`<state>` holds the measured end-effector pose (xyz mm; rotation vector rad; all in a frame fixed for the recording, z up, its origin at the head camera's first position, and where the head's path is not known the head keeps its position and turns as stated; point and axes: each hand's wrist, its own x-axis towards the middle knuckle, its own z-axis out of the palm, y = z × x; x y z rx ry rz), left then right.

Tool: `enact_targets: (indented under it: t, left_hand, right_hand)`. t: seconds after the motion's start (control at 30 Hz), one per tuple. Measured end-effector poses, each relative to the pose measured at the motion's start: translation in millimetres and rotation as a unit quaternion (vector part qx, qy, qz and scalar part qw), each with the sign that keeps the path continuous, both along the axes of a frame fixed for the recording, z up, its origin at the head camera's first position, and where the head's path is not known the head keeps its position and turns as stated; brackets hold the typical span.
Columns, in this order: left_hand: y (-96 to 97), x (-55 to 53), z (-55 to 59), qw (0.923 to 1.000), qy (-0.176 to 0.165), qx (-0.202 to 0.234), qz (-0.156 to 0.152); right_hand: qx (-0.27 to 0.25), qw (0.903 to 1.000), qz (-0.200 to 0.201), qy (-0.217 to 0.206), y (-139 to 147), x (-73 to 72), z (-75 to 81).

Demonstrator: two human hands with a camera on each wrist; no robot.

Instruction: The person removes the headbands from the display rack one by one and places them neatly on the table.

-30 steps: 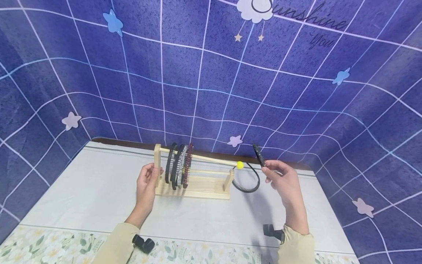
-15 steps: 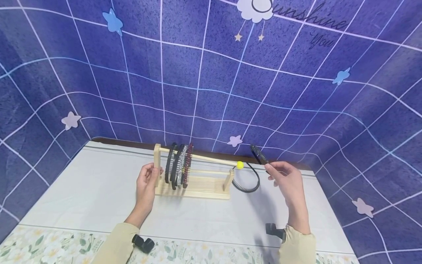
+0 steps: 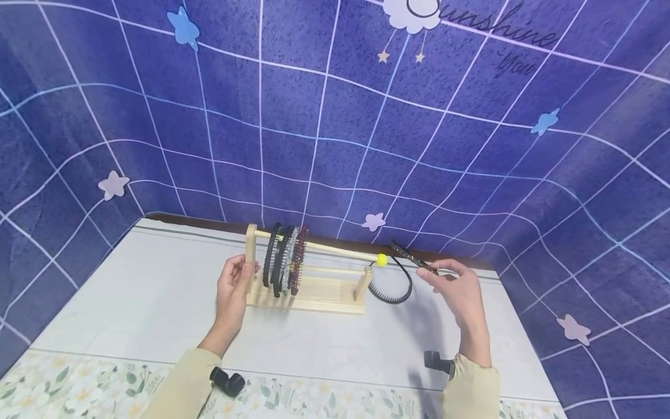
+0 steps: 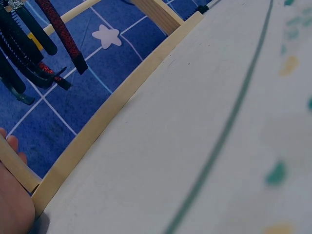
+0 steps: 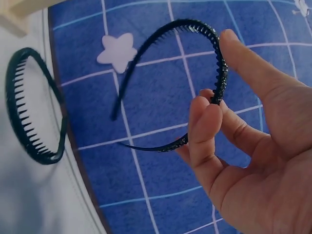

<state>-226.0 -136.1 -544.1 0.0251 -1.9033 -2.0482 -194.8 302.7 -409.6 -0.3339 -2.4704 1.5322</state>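
Approx C-shaped blk headband (image 5: 222, 78), sparkly, toothed inside.

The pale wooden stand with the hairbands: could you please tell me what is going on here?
A person's left hand grips the left end of the pale wooden stand, whose upper rod carries black, silver and dark red toothed hairbands. The right hand holds a black, glittery hairband, off the stand. A plain black toothed hairband rests on the white tabletop, beside the stand's right end.
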Motion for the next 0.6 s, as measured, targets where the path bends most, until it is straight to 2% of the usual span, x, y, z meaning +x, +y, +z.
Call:
enact_targets:
  t: [0.17, 0.43, 0.6]
  left_hand:
    - [0.5, -0.2, 1.3, 1.0000, 0.005, 0.005, 0.001]
    - [-0.2, 1.0, 1.6, 1.0000, 0.002, -0.002, -0.001]
    - [0.9, 0.3, 1.2, 1.0000, 0.006, -0.002, -0.001]
  right_hand:
    - [0.000, 0.9999, 0.016, -0.007, 6.7, -2.9, -5.9]
    - [0.012, 0.9993, 0.034, 0.012, 25.7, -6.0, -21.3]
    - [-0.005, 0.9983, 0.054, 0.018, 41.6, -5.6, -30.9]
